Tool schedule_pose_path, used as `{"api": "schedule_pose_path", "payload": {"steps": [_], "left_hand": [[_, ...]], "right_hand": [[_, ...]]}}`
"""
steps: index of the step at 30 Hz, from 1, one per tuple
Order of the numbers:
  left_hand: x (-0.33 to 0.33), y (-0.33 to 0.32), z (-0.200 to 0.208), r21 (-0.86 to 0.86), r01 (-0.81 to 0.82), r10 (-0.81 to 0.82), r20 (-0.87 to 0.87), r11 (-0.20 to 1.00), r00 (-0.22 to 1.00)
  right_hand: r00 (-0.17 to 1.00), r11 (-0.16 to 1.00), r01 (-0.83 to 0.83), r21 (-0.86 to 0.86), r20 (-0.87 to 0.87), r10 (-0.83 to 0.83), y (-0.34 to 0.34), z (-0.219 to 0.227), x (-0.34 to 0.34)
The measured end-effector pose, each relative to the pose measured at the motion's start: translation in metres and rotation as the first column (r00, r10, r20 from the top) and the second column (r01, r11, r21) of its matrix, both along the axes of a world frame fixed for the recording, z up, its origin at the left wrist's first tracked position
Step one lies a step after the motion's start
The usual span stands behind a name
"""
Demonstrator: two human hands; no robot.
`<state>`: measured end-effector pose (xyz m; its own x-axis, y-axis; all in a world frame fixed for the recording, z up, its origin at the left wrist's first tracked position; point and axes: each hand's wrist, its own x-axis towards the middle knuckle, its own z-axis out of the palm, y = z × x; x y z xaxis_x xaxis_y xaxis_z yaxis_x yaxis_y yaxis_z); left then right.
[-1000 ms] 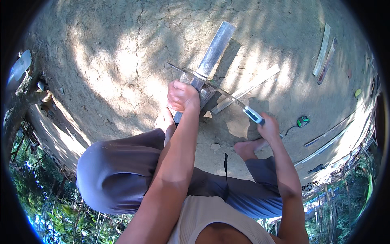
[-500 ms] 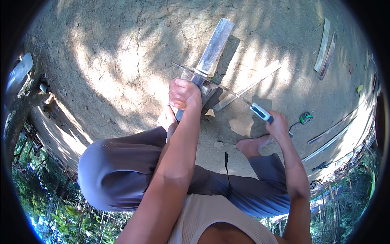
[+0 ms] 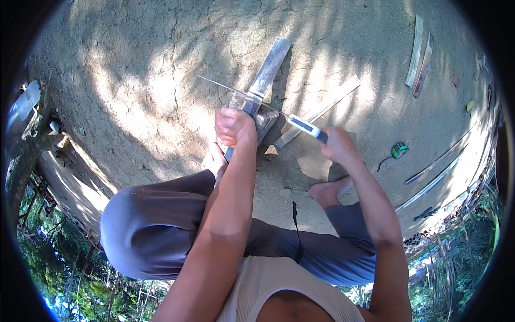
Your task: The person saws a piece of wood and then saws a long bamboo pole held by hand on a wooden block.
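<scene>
My left hand (image 3: 235, 126) is closed round a grey, weathered wooden board (image 3: 271, 65). The board lies slanted across a wooden block (image 3: 267, 119), its far end sticking out beyond. In my right hand (image 3: 339, 146) is the handle of a handsaw (image 3: 303, 126), white and dark with a narrow blade. That blade crosses the board just past my left fist, and its tip stands out on the far left side. How deep it sits in the wood I cannot tell. My left foot (image 3: 214, 159) is beside the board's near end.
A pale wooden strip (image 3: 319, 111) lies on the ground right of the block. Further right is a green and black tape measure (image 3: 398, 150). Two more strips (image 3: 416, 51) lie at the far right, long thin pieces (image 3: 437, 172) at the right edge. A tree trunk (image 3: 32, 137) stands left.
My right hand has pushed the saw forward and left, so more blade shows past the board. My left hand keeps its hold on the board. The whole view has shifted slightly.
</scene>
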<state>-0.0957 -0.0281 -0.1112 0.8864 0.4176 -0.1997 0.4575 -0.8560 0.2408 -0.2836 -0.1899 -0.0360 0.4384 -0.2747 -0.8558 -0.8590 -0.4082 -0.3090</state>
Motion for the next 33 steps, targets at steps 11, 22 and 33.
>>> {"api": "schedule_pose_path", "payload": {"steps": [11, 22, 33], "left_hand": [[0.0, 0.0, 0.004, 0.091, -0.059, 0.062, -0.035, 0.994, 0.997], [0.002, -0.01, 0.012, 0.108, -0.08, 0.089, -0.077, 0.991, 0.993], [-0.002, -0.01, 0.03, 0.081, -0.084, 0.088, -0.05, 0.993, 0.995]], "right_hand": [[0.915, 0.923, 0.378, -0.072, 0.18, -0.361, -0.029, 0.041, -0.149], [0.896, 0.802, 0.228, -0.552, 0.441, 0.048, -0.174, -0.028, -0.167], [0.786, 0.674, -0.347, -0.653, 0.19, 0.589, -0.221, -0.003, -0.097]]}}
